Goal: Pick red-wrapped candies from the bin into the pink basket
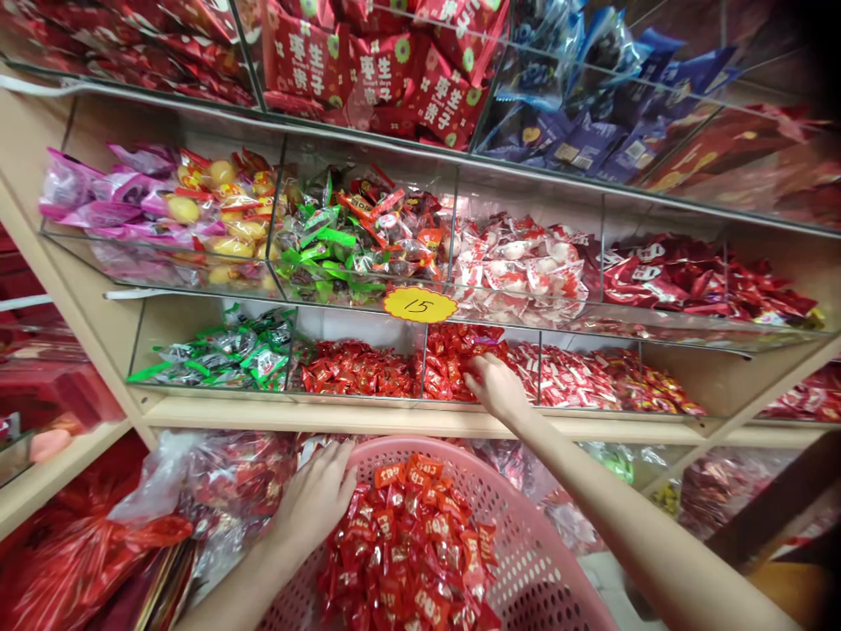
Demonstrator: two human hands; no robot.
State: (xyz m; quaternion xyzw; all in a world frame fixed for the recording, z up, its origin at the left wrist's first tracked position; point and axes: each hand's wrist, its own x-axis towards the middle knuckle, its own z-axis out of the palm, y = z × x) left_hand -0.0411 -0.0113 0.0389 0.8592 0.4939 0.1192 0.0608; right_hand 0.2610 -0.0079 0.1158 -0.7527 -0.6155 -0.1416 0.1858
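Observation:
A pink perforated plastic basket (526,535) stands at the bottom centre, with a heap of red-wrapped candies (407,543) inside. My left hand (315,495) lies over the basket's left rim, its fingers bent across the edge and holding it. On the bottom shelf my right hand (496,386) reaches into a compartment of red-wrapped candies (447,364). Its fingers are curled in at the front of that compartment, and what they hold is hidden. Clear dividers (424,364) separate this compartment from its neighbours.
Left of my right hand lie more red candies (358,368) and green-wrapped sweets (246,350); to the right, red-and-white packets (571,377). A yellow tag (419,304) reading 15 hangs on the shelf above. Red plastic bags (85,561) stand at the lower left.

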